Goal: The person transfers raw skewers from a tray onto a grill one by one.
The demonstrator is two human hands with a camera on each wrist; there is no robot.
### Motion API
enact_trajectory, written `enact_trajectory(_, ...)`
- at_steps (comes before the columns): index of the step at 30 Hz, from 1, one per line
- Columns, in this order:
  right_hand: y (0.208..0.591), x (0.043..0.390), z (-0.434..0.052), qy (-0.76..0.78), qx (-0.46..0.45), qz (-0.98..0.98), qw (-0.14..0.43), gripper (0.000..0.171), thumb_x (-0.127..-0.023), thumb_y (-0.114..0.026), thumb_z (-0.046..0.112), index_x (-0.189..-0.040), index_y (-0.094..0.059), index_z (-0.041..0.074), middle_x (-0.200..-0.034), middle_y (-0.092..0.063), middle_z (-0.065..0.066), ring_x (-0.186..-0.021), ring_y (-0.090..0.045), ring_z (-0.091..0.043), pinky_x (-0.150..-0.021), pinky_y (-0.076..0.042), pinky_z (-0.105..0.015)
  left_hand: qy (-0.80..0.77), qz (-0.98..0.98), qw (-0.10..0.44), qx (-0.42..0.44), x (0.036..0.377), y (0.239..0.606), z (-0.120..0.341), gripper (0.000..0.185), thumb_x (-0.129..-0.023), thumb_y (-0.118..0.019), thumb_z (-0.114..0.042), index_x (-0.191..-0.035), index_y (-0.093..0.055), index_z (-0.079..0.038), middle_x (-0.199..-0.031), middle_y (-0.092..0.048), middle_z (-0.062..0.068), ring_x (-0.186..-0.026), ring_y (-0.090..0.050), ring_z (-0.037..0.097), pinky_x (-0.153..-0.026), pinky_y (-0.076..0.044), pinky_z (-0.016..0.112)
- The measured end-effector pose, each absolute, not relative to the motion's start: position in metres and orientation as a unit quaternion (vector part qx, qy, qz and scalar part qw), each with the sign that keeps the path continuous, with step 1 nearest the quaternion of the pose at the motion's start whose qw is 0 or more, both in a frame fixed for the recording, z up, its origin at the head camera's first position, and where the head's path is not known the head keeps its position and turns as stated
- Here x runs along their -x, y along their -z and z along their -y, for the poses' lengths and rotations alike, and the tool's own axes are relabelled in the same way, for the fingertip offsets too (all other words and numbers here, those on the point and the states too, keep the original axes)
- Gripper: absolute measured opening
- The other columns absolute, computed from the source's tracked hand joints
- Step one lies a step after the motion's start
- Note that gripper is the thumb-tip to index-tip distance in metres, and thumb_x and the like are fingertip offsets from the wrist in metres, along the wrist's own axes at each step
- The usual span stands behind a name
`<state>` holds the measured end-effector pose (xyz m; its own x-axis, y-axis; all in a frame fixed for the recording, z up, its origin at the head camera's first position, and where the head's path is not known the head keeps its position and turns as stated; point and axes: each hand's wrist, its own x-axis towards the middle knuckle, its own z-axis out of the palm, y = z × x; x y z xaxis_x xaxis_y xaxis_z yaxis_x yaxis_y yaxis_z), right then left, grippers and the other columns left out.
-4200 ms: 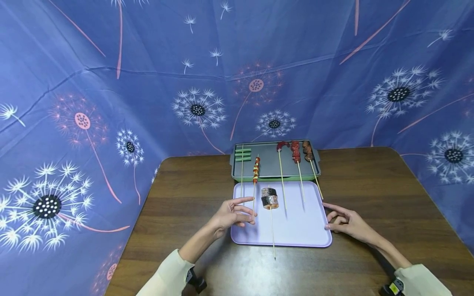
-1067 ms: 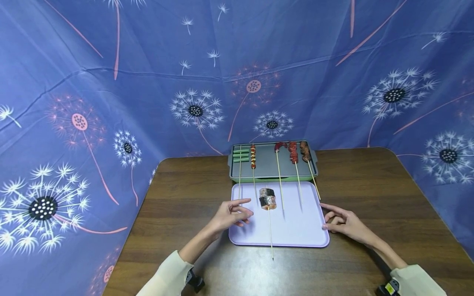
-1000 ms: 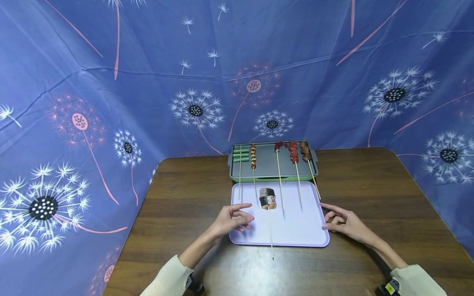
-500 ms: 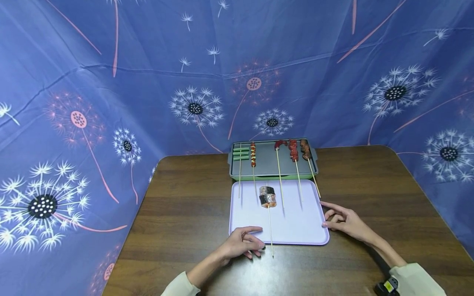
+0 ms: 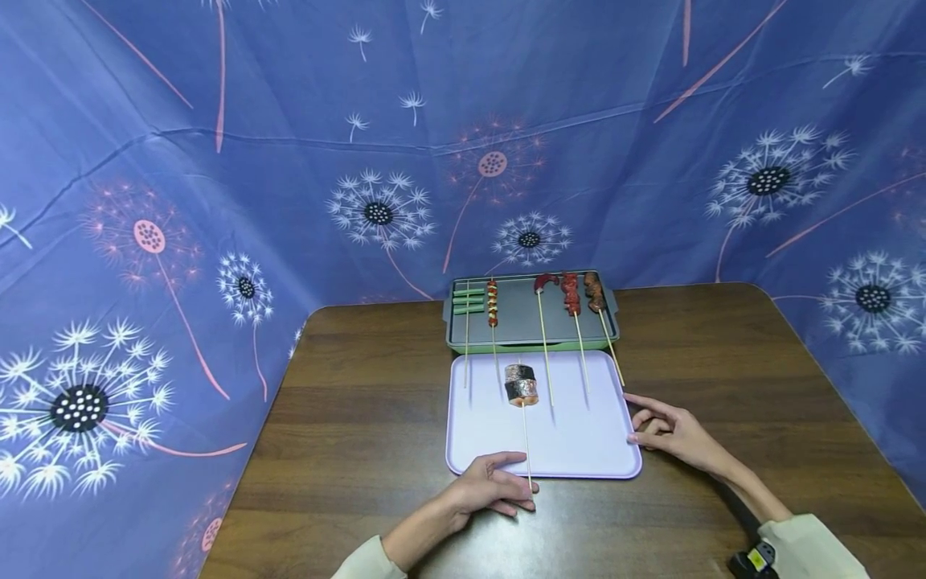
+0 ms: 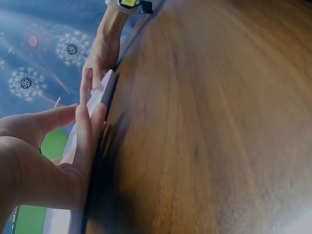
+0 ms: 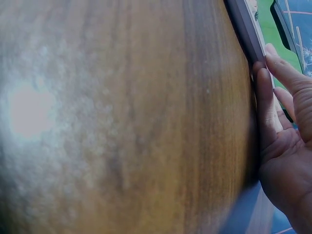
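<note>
In the head view a skewer of dark-skinned fish chunks (image 5: 521,384) lies on a lilac tray (image 5: 579,450), its stick reaching past the front rim. My left hand (image 5: 488,486) is at the stick's lower end, thumb and fingers close about it. Whether they pinch it I cannot tell, even from the left wrist view. My right hand (image 5: 676,434) holds the tray's right edge, index finger and thumb on the rim; in the right wrist view its fingertips (image 7: 263,80) meet the rim.
Behind the tray stands a grey griddle (image 5: 521,318) with a green base. It bears a green vegetable skewer (image 5: 468,301), a red-and-yellow skewer (image 5: 493,304), a dark red curled piece (image 5: 546,281), and two meat skewers (image 5: 571,293). Their sticks overhang the tray. Patterned cloth (image 5: 289,177) hangs behind.
The red-and-yellow skewer went from my left hand onto the griddle and was let go. My left hand then moved towards me and right, to the fish skewer's stick. The right hand stayed.
</note>
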<state>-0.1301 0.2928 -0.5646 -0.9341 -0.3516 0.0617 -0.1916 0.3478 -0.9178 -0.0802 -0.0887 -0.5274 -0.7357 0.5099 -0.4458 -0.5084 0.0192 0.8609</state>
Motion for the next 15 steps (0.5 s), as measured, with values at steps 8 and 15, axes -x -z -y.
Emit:
enact_trajectory(8,0.5657,0.1294,-0.2913,0.557,0.181,-0.808,0.069,0.064,-0.089,-0.076,0.001,-0.145,-0.047,-0.01,-0.096,-0.067,-0.009,-0.067,-0.057,0.004,-0.062,-0.045,-0.02,-0.702,-0.613,0.363,0.007,0.0808,0.5262,0.0848,0.063,-0.089,-0.073,0.003,-0.146,-0.047,0.004,-0.111,-0.075,0.024,-0.091,-0.078,0.025,-0.066,-0.06,0.021)
enact_trajectory(15,0.563,0.1288,-0.29,0.552,0.165,-0.814,0.07,0.064,-0.089,-0.077,0.003,-0.144,-0.048,-0.009,-0.096,-0.067,-0.009,-0.066,-0.057,0.003,-0.062,-0.045,-0.02,-0.714,-0.603,0.355,-0.001,0.0837,0.5274,0.084,0.061,-0.088,-0.073,0.005,-0.145,-0.05,0.003,-0.101,-0.078,0.018,-0.085,-0.078,0.019,-0.069,-0.06,0.02)
